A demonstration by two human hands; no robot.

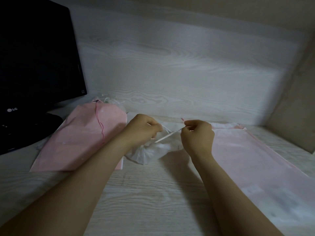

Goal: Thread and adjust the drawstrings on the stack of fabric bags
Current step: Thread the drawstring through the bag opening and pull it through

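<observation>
A small white fabric bag [153,151] lies bunched on the desk between my hands. My left hand [142,129] grips its gathered top edge with curled fingers. My right hand [197,135] pinches a thin white drawstring [167,136] that runs taut down and left toward the bag. A pink bag stack [81,138] with a loose pink cord [99,123] lies to the left. Another flat pink bag [252,159] lies to the right, under my right forearm.
A black monitor [37,62] stands at the left, its base [25,128] on the pale wood-grain desk [153,193]. A wood-grain back panel [179,65] and a beige side wall [293,116] close in the space. White cords [110,99] bunch behind the pink stack.
</observation>
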